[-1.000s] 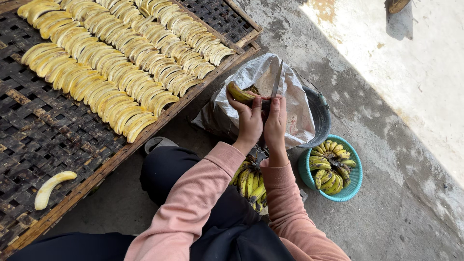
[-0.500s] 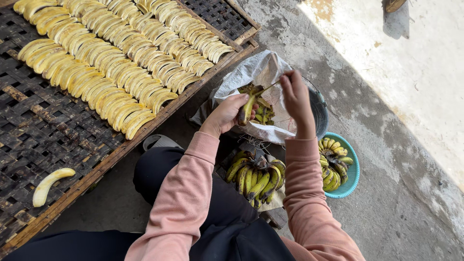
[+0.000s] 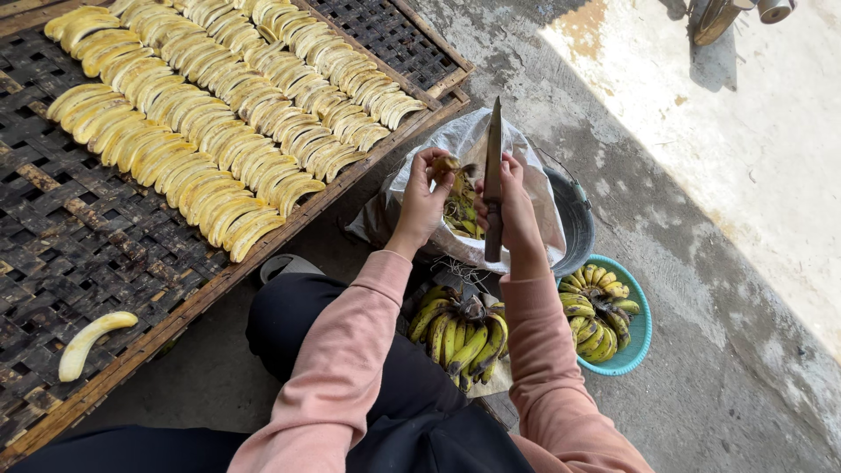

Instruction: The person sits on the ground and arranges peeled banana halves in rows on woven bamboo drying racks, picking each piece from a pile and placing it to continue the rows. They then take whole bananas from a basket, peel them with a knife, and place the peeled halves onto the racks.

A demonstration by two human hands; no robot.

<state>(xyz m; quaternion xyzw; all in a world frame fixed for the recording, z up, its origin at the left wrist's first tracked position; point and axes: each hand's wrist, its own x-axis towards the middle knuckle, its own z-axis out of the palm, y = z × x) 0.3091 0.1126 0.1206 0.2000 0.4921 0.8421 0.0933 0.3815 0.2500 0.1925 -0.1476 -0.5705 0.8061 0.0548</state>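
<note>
A: Where are your hands?

B: Your right hand (image 3: 517, 206) is wrapped tight round the handle of a knife (image 3: 493, 180), blade pointing straight up and away from you. Your left hand (image 3: 423, 197) pinches the end of a banana (image 3: 445, 164) between thumb and fingers, just left of the blade, close to it; I cannot tell whether the two touch.

A: What is under them?

B: Both hands hang over the bucket (image 3: 574, 223), a dark metal one lined with a pale plastic bag (image 3: 469, 144). Yellow-green peels or bananas lie inside the bag, below your left hand; which they are I cannot tell.

A: How much room do you have?

B: To your left the wooden edge of the woven drying rack (image 3: 53, 263) runs slantwise, near the bag's left side, so your left elbow has little room that way. To your right lies open concrete floor (image 3: 727, 263), half in sun.

A: What else holds fruit?

B: A teal bowl (image 3: 644, 328) stands just right of your right forearm, touching the bucket's side or nearly so, filled with unpeeled bananas. A bunch of bananas (image 3: 460, 328) lies between your forearms, near your lap. On the rack, peeled bananas (image 3: 228, 131) lie in close rows, and a single peeled banana (image 3: 88, 343) lies well apart near the rack's near edge.
</note>
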